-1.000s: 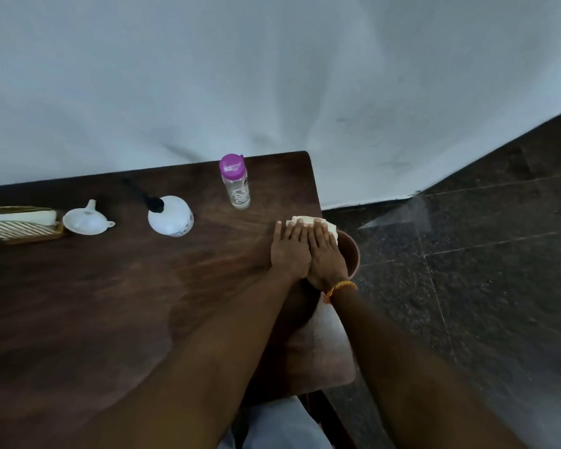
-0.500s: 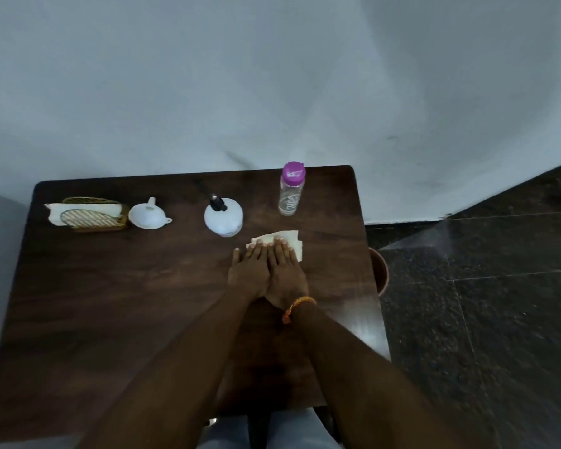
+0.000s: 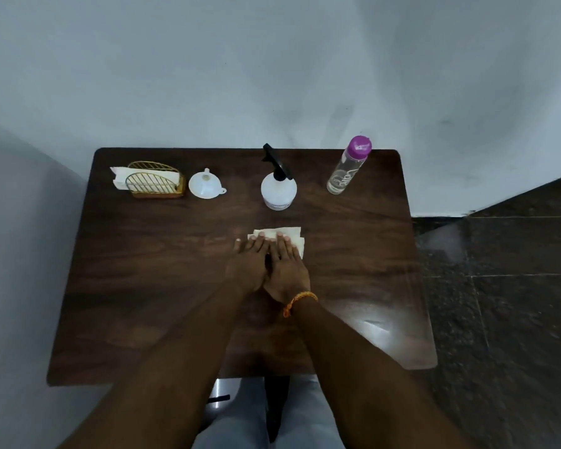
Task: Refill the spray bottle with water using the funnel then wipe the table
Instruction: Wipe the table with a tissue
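Near the desk [image 3: 143, 286] middle, your left hand [image 3: 247, 267] and right hand [image 3: 285, 270] press the tissue [image 3: 289, 234] flat, fingers [image 3: 261, 243] straight, released.

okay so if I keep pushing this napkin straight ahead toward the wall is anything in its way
Yes. The white round spray bottle with the black trigger stands directly beyond the folded cream napkin that the left hand and right hand press flat; bare dark wooden table separates them.

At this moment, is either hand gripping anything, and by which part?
Nothing is gripped. The left hand and right hand lie flat side by side, straight fingers pressing the folded tissue against the table.
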`<move>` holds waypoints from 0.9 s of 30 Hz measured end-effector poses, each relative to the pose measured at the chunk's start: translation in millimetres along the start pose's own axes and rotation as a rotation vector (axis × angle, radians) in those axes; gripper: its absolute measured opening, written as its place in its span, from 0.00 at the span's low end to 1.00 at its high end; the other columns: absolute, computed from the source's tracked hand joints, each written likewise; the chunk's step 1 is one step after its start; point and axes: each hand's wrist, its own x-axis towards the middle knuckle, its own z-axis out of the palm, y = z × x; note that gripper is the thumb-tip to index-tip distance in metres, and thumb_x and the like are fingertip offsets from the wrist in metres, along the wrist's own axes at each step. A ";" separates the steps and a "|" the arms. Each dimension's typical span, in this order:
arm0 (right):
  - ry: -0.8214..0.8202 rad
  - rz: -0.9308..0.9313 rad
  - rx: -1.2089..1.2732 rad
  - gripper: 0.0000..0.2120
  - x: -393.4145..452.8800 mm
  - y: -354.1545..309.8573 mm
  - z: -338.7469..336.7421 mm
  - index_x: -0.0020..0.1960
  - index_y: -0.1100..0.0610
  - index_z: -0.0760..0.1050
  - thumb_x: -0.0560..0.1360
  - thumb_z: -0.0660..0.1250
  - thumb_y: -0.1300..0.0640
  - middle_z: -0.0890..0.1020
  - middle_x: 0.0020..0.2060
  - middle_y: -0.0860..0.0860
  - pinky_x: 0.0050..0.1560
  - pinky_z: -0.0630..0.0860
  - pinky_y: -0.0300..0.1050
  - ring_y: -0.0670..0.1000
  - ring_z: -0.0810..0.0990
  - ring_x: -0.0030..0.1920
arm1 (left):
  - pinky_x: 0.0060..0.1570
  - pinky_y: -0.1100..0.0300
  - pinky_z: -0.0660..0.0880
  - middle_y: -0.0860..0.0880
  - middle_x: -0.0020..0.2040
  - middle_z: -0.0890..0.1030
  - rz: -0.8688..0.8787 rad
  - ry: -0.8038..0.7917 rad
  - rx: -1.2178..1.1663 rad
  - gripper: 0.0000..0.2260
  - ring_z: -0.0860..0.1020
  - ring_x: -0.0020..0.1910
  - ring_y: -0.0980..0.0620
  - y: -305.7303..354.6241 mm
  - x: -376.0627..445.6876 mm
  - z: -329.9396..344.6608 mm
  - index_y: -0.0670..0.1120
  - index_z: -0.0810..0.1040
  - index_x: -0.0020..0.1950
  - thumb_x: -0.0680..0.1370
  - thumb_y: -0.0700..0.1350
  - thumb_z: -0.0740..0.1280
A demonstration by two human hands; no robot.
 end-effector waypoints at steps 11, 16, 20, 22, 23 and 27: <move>0.006 0.054 0.028 0.33 -143.4 -26.1 58.6 0.84 0.54 0.42 0.85 0.45 0.40 0.38 0.82 0.51 0.83 0.40 0.50 0.52 0.36 0.82 | 0.80 0.43 0.39 0.46 0.85 0.46 0.107 -0.018 -0.041 0.33 0.46 0.84 0.46 24.4 -120.5 87.9 0.45 0.49 0.84 0.82 0.56 0.51; -0.001 0.106 0.040 0.30 -201.9 -25.7 94.4 0.85 0.51 0.45 0.86 0.49 0.45 0.40 0.83 0.49 0.82 0.35 0.45 0.51 0.39 0.84 | 0.78 0.42 0.35 0.46 0.84 0.45 0.169 0.046 -0.036 0.40 0.43 0.84 0.44 47.4 -172.7 129.0 0.45 0.48 0.84 0.73 0.58 0.35; -0.048 0.131 0.051 0.32 -239.2 -29.5 99.8 0.80 0.55 0.64 0.78 0.59 0.48 0.63 0.81 0.55 0.81 0.42 0.45 0.55 0.64 0.80 | 0.75 0.44 0.27 0.41 0.84 0.54 0.204 0.038 0.066 0.37 0.54 0.84 0.41 66.1 -198.7 151.0 0.40 0.53 0.83 0.76 0.54 0.38; -0.074 0.140 0.101 0.31 -245.5 -30.0 94.7 0.76 0.55 0.72 0.74 0.60 0.50 0.73 0.76 0.54 0.80 0.46 0.43 0.54 0.72 0.75 | 0.74 0.44 0.24 0.38 0.83 0.58 0.199 0.120 0.139 0.29 0.58 0.82 0.39 69.7 -198.8 155.3 0.38 0.56 0.82 0.83 0.49 0.49; -0.083 0.148 0.125 0.30 -247.0 -29.0 93.7 0.74 0.55 0.75 0.73 0.59 0.51 0.76 0.73 0.54 0.80 0.46 0.42 0.53 0.75 0.73 | 0.76 0.42 0.27 0.37 0.83 0.56 0.195 0.108 0.144 0.28 0.56 0.83 0.38 70.3 -198.8 155.7 0.38 0.53 0.83 0.85 0.48 0.52; -0.128 0.118 0.107 0.27 -257.1 -22.0 95.7 0.68 0.53 0.81 0.72 0.58 0.52 0.81 0.68 0.50 0.78 0.51 0.40 0.50 0.80 0.67 | 0.81 0.38 0.45 0.39 0.81 0.64 0.211 -0.035 0.196 0.26 0.62 0.80 0.40 82.1 -198.4 143.8 0.41 0.56 0.83 0.86 0.47 0.55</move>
